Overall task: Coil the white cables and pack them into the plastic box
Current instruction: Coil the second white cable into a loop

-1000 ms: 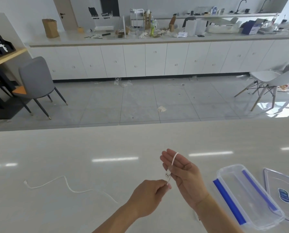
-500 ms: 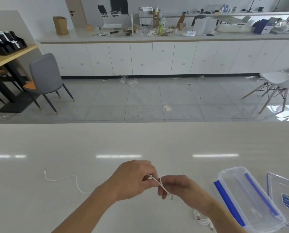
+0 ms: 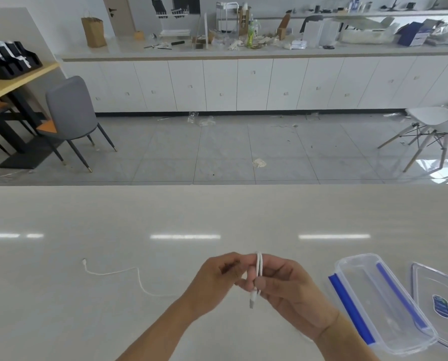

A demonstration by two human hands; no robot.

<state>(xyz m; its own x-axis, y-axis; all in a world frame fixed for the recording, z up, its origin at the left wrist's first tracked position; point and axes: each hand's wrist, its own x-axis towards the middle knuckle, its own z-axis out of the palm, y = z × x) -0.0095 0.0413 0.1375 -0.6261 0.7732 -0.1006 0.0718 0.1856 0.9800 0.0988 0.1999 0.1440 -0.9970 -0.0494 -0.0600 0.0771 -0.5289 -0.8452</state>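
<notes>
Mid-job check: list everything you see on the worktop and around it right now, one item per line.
thin white cable: 1, white, looped around the right hand's fingers, loose end trailing left on the counter
clear plastic box with blue clips: 1, clear and blue, open, right of the hands
clear lid with a blue label: 1, clear, flat on the counter right of the box
pale glossy counter: 1, off-white, foreground
grey chair: 1, grey, floor at left
white chair: 1, white, floor at right
brown paper bag: 1, brown, far worktop
left hand: 1, pinching the cable
right hand: 1, holding the loops
</notes>
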